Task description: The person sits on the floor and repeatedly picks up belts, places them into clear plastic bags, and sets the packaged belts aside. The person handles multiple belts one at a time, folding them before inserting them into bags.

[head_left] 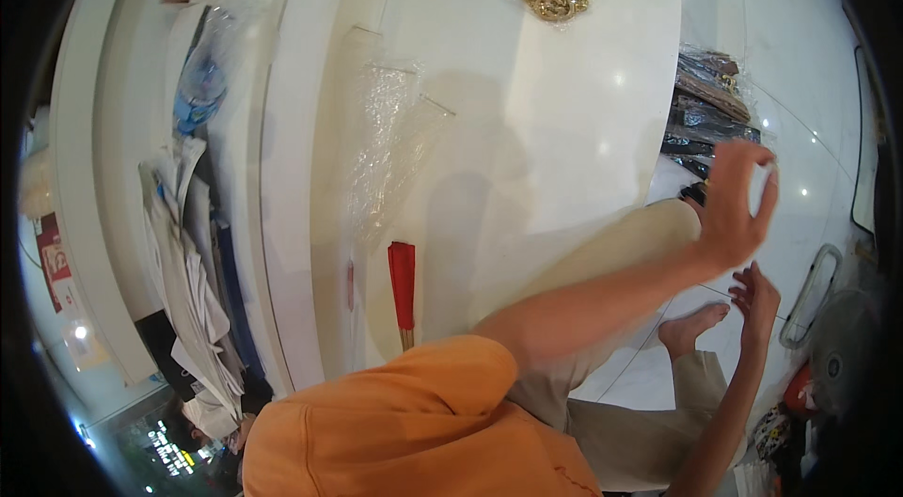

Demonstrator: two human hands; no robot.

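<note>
Hovering near the plastic-wrapped packets (712, 97), left hand (736, 205) shows a ring-like grip, contents unclear; right hand (757, 298), lower, looks loosely open; a light pinch should suit them.

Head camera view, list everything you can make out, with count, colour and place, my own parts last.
Table: one, white, centre
Chain bundle: one, gold, table's top part, with clear plastic
Plastic wrapping: count unclear, transparent, table's left part
Folded item: one, red, table's lower left
Wrapped packages: several, brown and black, floor right of table
Floor: one, white tiles, right
Papers: several, whitish, left
Plastic-wrapped item: one, bluish, upper left
Looped frame: one, pale, right
Shirt: one, orange, bottom
Trousers: one pair, khaki, lower right
Left hand: one, bare, near packages
Right hand: one, bare, below left hand
Smaller edge items: too unclear to count
</note>
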